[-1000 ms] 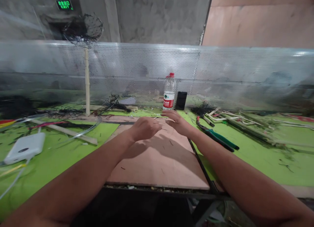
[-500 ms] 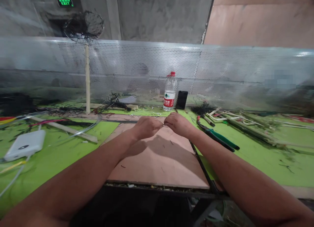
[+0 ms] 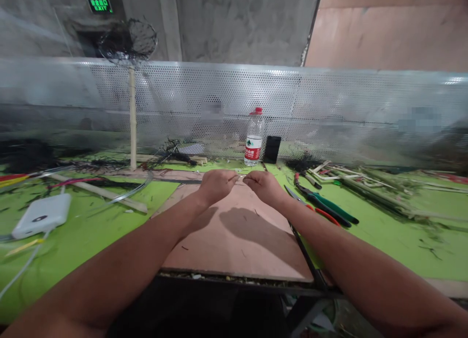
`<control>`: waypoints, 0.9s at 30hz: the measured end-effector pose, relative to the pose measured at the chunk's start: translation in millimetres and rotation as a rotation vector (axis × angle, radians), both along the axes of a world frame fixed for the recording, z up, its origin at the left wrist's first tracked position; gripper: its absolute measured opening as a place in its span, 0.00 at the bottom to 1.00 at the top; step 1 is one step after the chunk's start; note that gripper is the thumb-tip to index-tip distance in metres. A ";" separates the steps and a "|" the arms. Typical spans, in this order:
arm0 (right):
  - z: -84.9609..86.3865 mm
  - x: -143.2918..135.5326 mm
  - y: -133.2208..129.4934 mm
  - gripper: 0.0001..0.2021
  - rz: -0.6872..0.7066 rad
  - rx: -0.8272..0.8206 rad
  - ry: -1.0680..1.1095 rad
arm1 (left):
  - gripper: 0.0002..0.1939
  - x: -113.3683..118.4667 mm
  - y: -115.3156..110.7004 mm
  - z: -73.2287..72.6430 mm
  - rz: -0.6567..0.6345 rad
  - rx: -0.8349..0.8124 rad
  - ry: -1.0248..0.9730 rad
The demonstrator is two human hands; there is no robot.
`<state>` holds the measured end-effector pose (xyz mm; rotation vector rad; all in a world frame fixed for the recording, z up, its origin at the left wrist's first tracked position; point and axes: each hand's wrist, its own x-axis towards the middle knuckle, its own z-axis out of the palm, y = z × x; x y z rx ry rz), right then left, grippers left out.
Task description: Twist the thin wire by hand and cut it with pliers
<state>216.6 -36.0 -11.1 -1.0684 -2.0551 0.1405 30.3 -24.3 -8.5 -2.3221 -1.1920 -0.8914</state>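
Note:
My left hand and my right hand are raised over the far part of a thin wooden board, knuckles up. Fingers on both are closed in a pinch, with the fingertips facing each other across a narrow gap. Something thin and pale seems to lie between them, too small to name. Beside my right wrist are scissors with red handles, partly behind the forearm, and pliers with green grips. Beyond the hands stands a water bottle with a red cap, next to an upright black phone.
A perforated metal screen runs along the back. At left are a white power bank, a wooden strip and an upright stick topped with dark wire. Plant stems and strips lie at right on the green surface.
My hands have drawn slightly apart at the fingertips, the right one turning into a tighter curl. The red-handled scissors now show beside my right forearm. The view has shifted a little.

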 end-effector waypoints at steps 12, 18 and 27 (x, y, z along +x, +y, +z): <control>-18.5 -9.9 10.0 0.11 0.280 -0.381 0.461 | 0.15 -2.8 -9.4 11.3 -0.090 0.008 -0.104; -18.1 -8.2 13.9 0.12 0.290 -0.347 0.490 | 0.17 -2.8 -16.8 17.3 -0.203 -0.049 -0.110; -26.9 -10.6 17.3 0.09 0.264 -0.231 0.608 | 0.17 -2.6 -16.3 13.7 -0.265 -0.072 -0.043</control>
